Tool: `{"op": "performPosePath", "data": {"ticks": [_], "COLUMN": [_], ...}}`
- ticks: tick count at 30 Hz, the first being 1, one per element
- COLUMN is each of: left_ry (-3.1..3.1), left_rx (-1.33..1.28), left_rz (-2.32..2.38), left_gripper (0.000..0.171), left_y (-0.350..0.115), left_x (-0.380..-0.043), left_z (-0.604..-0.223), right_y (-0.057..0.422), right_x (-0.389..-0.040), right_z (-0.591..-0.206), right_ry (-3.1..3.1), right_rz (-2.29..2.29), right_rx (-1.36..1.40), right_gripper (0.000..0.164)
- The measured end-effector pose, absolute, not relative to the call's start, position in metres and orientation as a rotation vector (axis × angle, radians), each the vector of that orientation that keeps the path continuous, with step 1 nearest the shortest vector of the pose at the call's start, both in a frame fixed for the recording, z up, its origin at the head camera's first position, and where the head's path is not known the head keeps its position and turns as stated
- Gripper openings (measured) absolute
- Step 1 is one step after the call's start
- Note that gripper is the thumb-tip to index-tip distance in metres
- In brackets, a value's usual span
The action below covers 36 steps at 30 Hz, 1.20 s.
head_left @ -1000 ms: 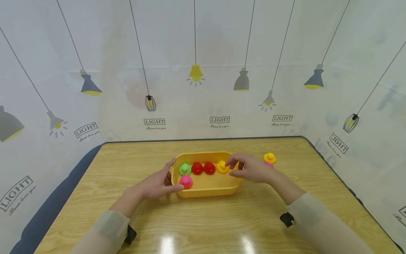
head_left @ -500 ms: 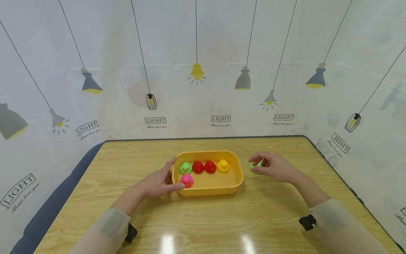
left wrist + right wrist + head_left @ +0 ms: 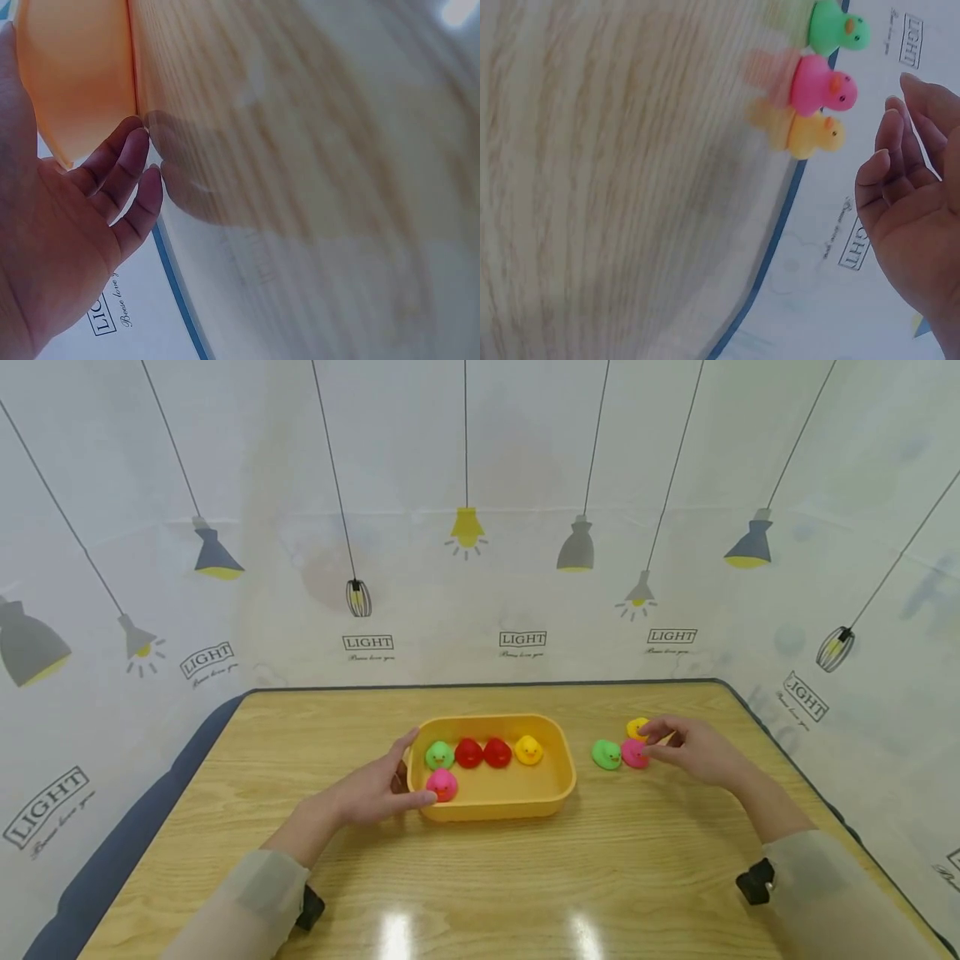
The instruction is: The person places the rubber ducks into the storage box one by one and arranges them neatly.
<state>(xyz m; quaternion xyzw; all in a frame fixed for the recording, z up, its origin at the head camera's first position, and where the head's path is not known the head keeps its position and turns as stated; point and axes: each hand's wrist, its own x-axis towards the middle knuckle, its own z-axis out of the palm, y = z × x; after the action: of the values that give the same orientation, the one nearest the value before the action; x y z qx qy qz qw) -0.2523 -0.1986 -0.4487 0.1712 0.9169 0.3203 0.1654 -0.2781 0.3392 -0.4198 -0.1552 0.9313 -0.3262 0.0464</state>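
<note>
A yellow plastic tub (image 3: 491,812) stands on the table in the head view. My left hand (image 3: 375,787) holds its left end, thumb on the near rim and fingers along the outer wall. Inside, along the back, sit a green rubber duck (image 3: 439,756), two red ducks (image 3: 469,753) and a yellow duck (image 3: 528,750). A pink duck (image 3: 442,785) is in the front left corner by my thumb. My right hand (image 3: 697,752) hovers right beside another pink duck (image 3: 634,754), fingers relaxed and apart, holding nothing. A second green duck (image 3: 607,755) and another yellow duck (image 3: 638,728) sit around that one.
The wooden table (image 3: 480,877) has a dark edge, with a lamp-printed curtain (image 3: 435,660) behind it and at both sides. Dark wrist devices (image 3: 756,882) are worn near the sleeve cuffs.
My right hand has moved right, from over the tub past the green duck to the loose pink one. The green duck now sits on the table right of the tub. My left hand stays put.
</note>
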Motion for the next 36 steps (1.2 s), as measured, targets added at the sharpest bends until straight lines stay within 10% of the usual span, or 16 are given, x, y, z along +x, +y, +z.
{"op": "performPosePath", "data": {"ticks": [36], "left_ry": [2.630], "left_rx": [0.498], "left_rz": [0.904], "left_gripper": [0.118], "left_y": [-0.198], "left_x": [-0.251], "left_z": [-0.446], "right_y": [0.358], "right_x": [-0.335], "right_z": [-0.450], "right_ry": [2.816], "right_rz": [-1.057], "right_rx": [-0.250], "right_gripper": [0.055]}}
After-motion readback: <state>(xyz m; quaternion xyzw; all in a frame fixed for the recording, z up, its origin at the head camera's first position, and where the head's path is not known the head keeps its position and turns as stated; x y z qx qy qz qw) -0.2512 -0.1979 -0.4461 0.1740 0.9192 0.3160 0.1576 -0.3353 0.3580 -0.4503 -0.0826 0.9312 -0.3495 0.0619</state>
